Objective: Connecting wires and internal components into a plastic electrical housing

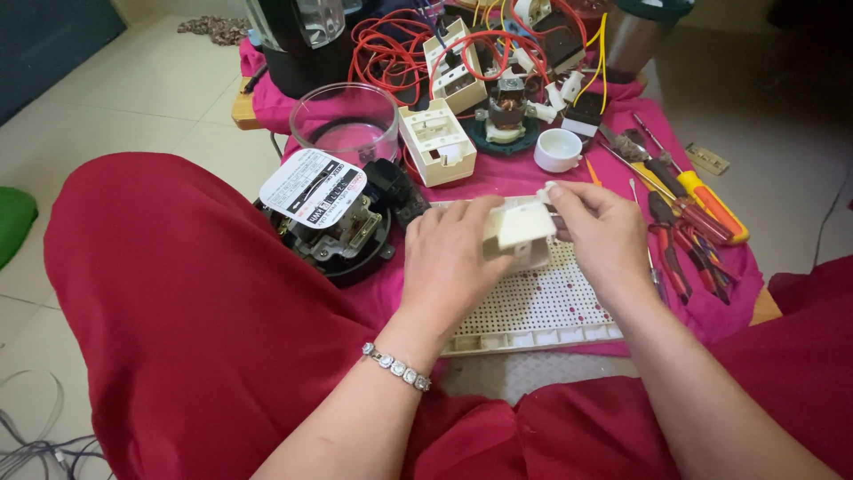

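Note:
A small cream plastic housing [522,229] is held between both hands above a white perforated board [542,311]. My left hand [449,258] grips its left side, thumb on top. My right hand [600,229] pinches its right upper corner with the fingertips. A beaded bracelet [397,366] circles my left wrist. Red-clothed knees frame the low work surface, which is covered in pink cloth [498,178].
An opened round meter mechanism with a white label [330,218] lies left. A clear glass dome [345,120], cream terminal boxes [435,142], red wires [391,53], a small white cup [557,149], screwdrivers and pliers [689,218] surround the board.

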